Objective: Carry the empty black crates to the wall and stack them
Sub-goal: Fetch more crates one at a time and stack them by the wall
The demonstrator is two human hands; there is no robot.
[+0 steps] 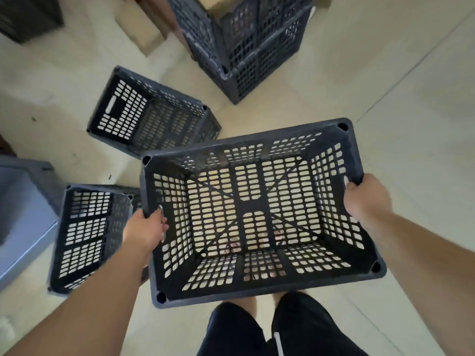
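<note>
An empty black perforated crate (pixel 254 147) hangs level above the floor in front of me, open side up. My left hand (pixel 146 229) grips its left end wall, fingers hooked over the rim. At the opposite end my right hand (pixel 365 199) grips the right wall the same way. Two more empty black crates stand on the floor: one (pixel 154 111) ahead to the left, one (pixel 87 232) beside my left arm. A stack of black crates (pixel 246 47) rises ahead at the top centre.
A grey-blue bin (pixel 20 214) sits at the left edge. Cardboard boxes (pixel 144 27) lie on the pale tiled floor behind the stack. A dark object (pixel 28 16) fills the top left corner. My legs in dark shorts (pixel 270 330) are below the crate.
</note>
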